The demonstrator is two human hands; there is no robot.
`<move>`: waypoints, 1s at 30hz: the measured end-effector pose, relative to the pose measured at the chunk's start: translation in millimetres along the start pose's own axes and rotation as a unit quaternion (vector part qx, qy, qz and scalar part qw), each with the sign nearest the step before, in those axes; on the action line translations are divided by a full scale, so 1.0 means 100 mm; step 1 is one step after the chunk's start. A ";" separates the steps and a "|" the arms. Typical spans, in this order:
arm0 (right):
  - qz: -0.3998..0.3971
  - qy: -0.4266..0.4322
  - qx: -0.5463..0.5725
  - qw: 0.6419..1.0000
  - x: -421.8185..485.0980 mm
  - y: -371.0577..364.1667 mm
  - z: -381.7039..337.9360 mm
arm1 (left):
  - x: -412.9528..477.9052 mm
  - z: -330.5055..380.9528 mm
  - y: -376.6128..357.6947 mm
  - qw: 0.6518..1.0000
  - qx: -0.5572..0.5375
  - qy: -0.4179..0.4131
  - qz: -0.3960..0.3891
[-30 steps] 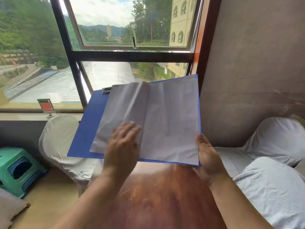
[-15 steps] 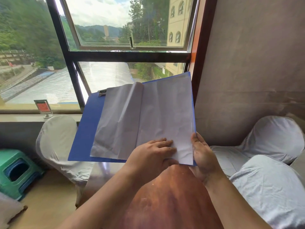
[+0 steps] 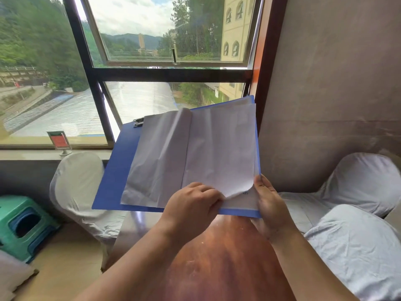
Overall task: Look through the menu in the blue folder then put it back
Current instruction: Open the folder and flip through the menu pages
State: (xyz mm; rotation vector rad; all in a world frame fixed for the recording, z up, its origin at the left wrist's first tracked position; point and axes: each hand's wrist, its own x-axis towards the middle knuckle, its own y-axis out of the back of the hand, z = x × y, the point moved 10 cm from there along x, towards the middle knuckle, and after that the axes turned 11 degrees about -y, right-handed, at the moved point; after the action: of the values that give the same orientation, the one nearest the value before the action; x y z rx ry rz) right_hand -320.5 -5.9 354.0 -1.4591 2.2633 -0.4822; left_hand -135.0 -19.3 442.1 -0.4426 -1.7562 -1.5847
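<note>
While the right hand [image 3: 270, 205] clamps the open blue folder [image 3: 115, 170] by its lower right edge above the wooden table [image 3: 227, 257], the left hand [image 3: 191, 205] pinches a page corner [image 3: 236, 190], and those thin floppy sheets look easy to crease, so I'd lift by corners

Left hand [image 3: 193, 205] pinches a page corner [image 3: 237, 190] of the open blue folder [image 3: 115, 170]; right hand [image 3: 270, 205] holds its edge

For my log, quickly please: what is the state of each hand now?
Left hand: closed, pinching the lower corner of the top page.
Right hand: closed on the lower right edge of the folder, holding it up.
</note>
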 end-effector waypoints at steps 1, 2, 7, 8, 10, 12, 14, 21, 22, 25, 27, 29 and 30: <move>0.002 -0.002 0.002 1.000 -0.01 0.01 -0.01 | -0.03 -0.10 0.05 0.998 -0.017 0.049 0.029; 0.004 -0.006 0.006 1.000 -0.01 0.02 -0.01 | -0.09 -0.26 0.09 0.989 -0.060 0.123 0.063; 0.005 -0.006 0.001 1.000 -0.01 0.14 -0.08 | -0.83 -1.03 0.05 0.758 -0.385 0.443 0.285; 0.002 -0.005 0.001 1.000 0.00 0.16 -0.09 | -0.98 -1.12 0.05 0.713 -0.404 0.476 0.319; 0.002 -0.004 0.011 1.000 0.02 0.18 -0.11 | -1.25 -1.25 0.01 0.636 -0.422 0.528 0.373; 0.005 0.000 0.034 0.999 0.06 0.21 -0.13 | -1.44 -1.34 -0.04 0.583 -0.429 0.558 0.405; 0.003 0.003 0.052 0.999 0.09 0.22 -0.14 | -1.56 -1.42 -0.06 0.570 -0.420 0.577 0.407; -0.013 -0.005 0.035 0.999 0.13 0.22 -0.08 | -1.84 -1.57 -0.06 0.582 -0.360 0.622 0.380; -0.016 -0.005 0.028 0.999 0.13 0.22 -0.08 | -1.87 -1.58 -0.08 0.582 -0.354 0.629 0.374; -0.018 -0.005 0.013 1.000 0.14 0.20 -0.06 | -1.95 -1.57 -0.14 0.579 -0.340 0.646 0.362; -0.015 -0.005 0.009 1.000 0.16 0.20 -0.05 | -2.00 -1.55 -0.19 0.575 -0.327 0.669 0.339; -0.013 -0.005 0.007 1.000 0.17 0.20 -0.05 | -2.04 -1.50 -0.30 0.554 -0.342 0.693 0.310; -0.014 -0.006 0.009 1.000 0.18 0.20 -0.05 | -2.04 -1.48 -0.36 0.539 -0.364 0.698 0.298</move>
State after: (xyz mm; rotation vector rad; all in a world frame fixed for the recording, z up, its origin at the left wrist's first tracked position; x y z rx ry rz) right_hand -345.3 -13.7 346.2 -1.4823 2.2276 -0.4989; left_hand 20.8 -125.4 271.4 0.0062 0.3411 -1.2750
